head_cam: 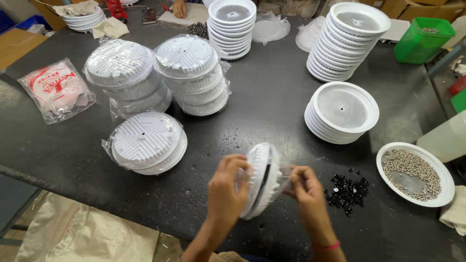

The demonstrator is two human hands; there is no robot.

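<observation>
My left hand point(227, 187) and right hand point(303, 187) both have a closed grip on one white round housing point(262, 177), held on edge just above the dark bench point(272, 102), with clear wrap at my right fingertips. Black small parts point(347, 189) lie just right of it. Beyond them sits a white dish of metal screws point(415, 173); bagged housings point(148, 141) lie to the left.

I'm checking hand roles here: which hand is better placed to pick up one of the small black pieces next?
Right hand: the black pieces lie just beside it, while the left hand supports the white disc.
</observation>
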